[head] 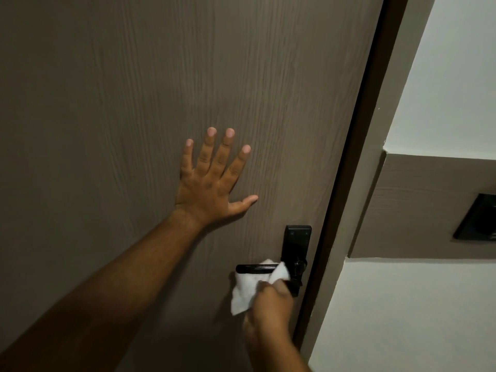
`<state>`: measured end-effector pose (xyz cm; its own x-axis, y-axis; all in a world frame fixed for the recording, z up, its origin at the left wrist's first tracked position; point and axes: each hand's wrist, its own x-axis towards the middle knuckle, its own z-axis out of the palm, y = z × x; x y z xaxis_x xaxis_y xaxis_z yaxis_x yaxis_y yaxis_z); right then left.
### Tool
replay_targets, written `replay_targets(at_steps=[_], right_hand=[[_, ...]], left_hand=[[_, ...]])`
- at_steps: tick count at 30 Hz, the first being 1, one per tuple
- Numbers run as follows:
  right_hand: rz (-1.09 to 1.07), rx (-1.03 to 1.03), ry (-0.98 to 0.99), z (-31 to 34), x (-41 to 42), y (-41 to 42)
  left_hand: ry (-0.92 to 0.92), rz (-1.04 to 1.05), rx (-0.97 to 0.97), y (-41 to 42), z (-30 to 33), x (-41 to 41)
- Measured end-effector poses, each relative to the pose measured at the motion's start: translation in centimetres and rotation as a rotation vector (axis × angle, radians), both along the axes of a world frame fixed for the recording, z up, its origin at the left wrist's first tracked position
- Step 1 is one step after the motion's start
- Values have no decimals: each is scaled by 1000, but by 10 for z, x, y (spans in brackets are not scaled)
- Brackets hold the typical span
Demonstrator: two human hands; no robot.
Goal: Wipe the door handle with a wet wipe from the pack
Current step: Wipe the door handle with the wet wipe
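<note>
The black lever door handle (255,268) runs crosswise near the brown wood-grain door (134,103)'s right edge; the right hand (269,308), just below, pinches the crumpled white wet wipe (248,288) onto it, while the left hand (212,183) lies splayed flat on the door above.

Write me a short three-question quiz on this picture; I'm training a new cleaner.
1. True or false: the left hand lies flat on the door.
2. What does the right hand hold? A) sponge B) wipe C) key
3. Fill in: the wipe is pressed on the black ____.

Key: 1 true; 2 B; 3 handle.
</note>
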<state>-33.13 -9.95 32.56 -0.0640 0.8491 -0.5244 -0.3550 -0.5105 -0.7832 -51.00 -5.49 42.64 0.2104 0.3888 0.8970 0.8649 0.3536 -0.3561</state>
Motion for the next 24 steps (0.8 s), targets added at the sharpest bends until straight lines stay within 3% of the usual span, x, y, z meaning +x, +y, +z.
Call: replay_targets(at_steps=[5, 7, 9, 11, 13, 15, 19, 24], right_hand=[[357, 32, 126, 5, -10, -20], [364, 112, 106, 5, 1, -17], [239, 258, 61, 9, 20, -14], [36, 510, -113, 15, 39, -7], [-96, 861, -457, 15, 55, 4], [11, 1111, -768, 3, 58, 21], [416, 1329, -1289, -31, 33, 22], [590, 1621, -1374, -47, -8, 3]], left_hand=[[-7, -29, 19, 0, 1, 1], [-7, -29, 19, -1, 1, 0], [-4, -28, 12, -1, 0, 0], [-3, -31, 7, -1, 0, 1], [-4, -35, 7, -2, 1, 2], [-6, -35, 5, -2, 1, 1], [-16, -41, -3, -1, 0, 1], [13, -60, 21, 1, -2, -3]])
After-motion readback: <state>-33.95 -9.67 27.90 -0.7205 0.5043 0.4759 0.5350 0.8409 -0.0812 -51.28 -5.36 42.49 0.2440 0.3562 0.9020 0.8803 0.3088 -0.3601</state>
